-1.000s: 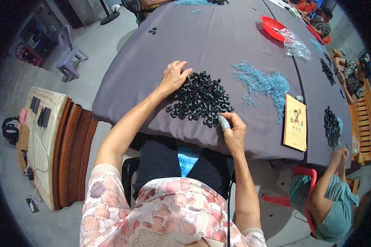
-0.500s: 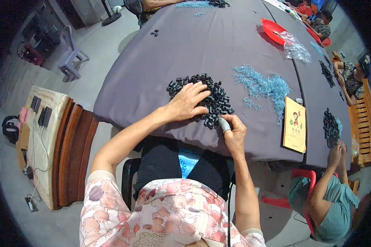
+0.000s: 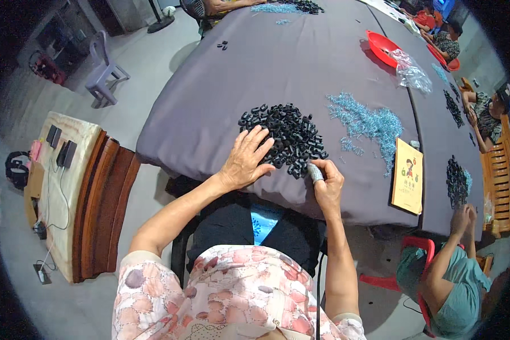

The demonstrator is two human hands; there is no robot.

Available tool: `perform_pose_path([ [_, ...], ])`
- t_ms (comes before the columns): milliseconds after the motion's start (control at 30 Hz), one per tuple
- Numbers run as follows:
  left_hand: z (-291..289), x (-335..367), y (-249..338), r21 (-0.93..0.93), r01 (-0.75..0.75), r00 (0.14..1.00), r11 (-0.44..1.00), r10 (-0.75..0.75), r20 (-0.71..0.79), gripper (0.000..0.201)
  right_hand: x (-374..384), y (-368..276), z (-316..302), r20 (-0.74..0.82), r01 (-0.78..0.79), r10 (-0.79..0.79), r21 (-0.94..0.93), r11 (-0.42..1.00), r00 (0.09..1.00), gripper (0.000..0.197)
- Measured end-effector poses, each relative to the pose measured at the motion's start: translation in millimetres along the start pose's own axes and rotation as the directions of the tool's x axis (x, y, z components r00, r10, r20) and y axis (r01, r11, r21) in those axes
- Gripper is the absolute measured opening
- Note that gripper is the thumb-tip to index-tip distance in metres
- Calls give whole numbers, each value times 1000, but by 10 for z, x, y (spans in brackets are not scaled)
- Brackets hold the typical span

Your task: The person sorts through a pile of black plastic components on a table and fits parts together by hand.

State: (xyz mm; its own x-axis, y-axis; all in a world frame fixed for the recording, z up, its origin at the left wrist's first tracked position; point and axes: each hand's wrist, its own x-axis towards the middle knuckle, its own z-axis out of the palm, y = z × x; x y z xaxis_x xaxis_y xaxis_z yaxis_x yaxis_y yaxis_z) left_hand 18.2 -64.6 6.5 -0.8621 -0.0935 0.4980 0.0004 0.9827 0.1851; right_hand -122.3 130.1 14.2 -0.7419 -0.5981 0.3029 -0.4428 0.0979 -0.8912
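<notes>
A heap of small black plastic pieces (image 3: 292, 133) lies on the grey-covered table in front of me. My left hand (image 3: 245, 160) rests at the heap's near left edge, palm down with its fingers spread and nothing held. By the near right edge of the heap, my right hand (image 3: 328, 182) is closed, thumb and fingers pressed together. A grey wrap (image 3: 315, 171) covers one of its digits. Whatever those fingertips may hold is hidden. To the right of the heap spreads a pile of small, shiny light-blue pieces (image 3: 374, 126).
A yellow booklet (image 3: 407, 178) lies near the table's right seam. Farther back are a red bowl (image 3: 382, 48) and a clear plastic bag (image 3: 412, 72). Other people sit around the table with similar piles. A marble-topped wooden stand (image 3: 68, 187) is on my left.
My left hand has drawn back from the top of the black heap to its near left edge. The right hand stays close to the heap's corner. The whole view has shifted slightly.
</notes>
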Motion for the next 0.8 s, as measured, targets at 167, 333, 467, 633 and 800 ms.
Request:
perform_pose_path([
  [167, -10, -16, 7, -7, 30, 996, 1000, -31, -81, 58, -10, -1, 6, -17, 19, -19, -7, 1000, 1000, 18],
  [333, -6, -21, 3, -29, 36, 993, 999, -39, -113, 55, -5, 20, 9, -12, 18, -18, -10, 1000, 1000, 19],
  [467, 12, -1, 26, -41, 31, 993, 999, -35, -109, 54, -8, -2, -28, -10, 27, -28, -50, 998, 1000, 19],
  [633, -12, -22, -9, -32, 52, 992, 998, -56, -113, 54, 9, -3, 21, 1, 10, -10, -4, 1000, 1000, 13],
  [800, -16, 7, 9, -40, 61, 993, 997, -65, -101, 53, 1, 30, -2, -8, 44, -44, -9, 999, 999, 11],
])
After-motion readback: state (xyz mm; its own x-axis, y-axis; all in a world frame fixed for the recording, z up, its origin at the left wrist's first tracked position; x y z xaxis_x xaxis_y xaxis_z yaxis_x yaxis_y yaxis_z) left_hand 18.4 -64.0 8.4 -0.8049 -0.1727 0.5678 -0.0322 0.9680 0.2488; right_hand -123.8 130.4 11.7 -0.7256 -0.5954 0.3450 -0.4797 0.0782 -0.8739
